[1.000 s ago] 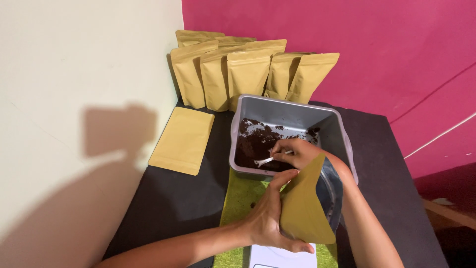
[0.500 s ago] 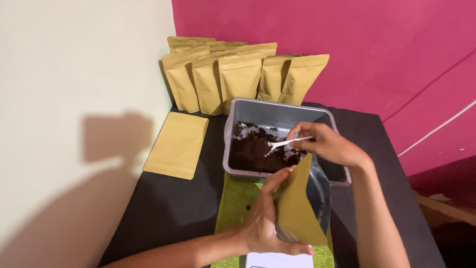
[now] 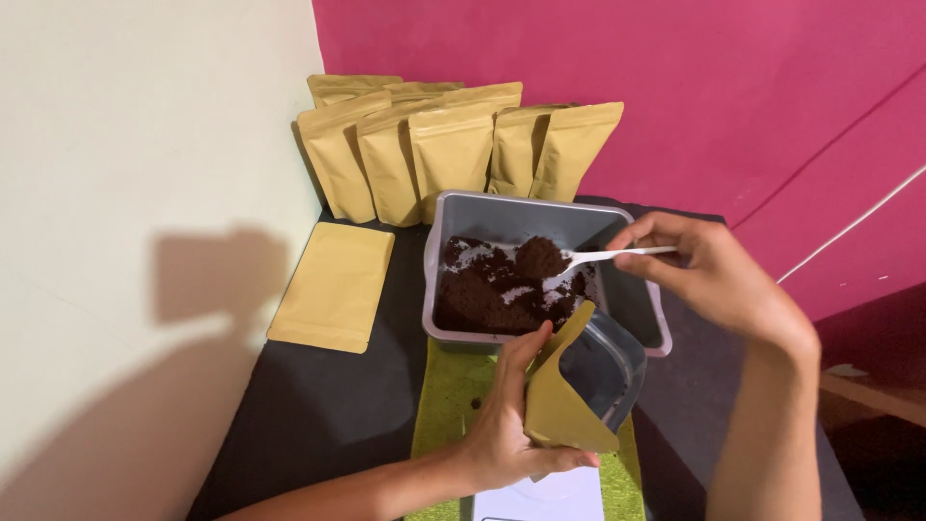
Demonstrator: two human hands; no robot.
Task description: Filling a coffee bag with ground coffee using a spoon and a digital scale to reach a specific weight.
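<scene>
My left hand (image 3: 506,425) grips an open tan pouch (image 3: 569,396) with a clear front, held tilted above a green mat (image 3: 449,396). My right hand (image 3: 709,275) holds a white plastic spoon (image 3: 603,257) heaped with dark brown powder (image 3: 540,257), raised over a grey tub (image 3: 463,210). The tub holds more of the same dark powder (image 3: 482,299). The spoon's bowl hangs just above and behind the pouch's mouth.
Several filled tan pouches (image 3: 449,145) stand in a row at the back against the pink wall. A flat empty pouch (image 3: 333,285) lies on the black table (image 3: 318,415) to the left, next to the cream wall. A white sheet (image 3: 540,502) lies below my left hand.
My right hand has lifted the spoon out of the powder with a full heap and drawn back to the right. The pouch has stayed in my left hand, a little lower in view.
</scene>
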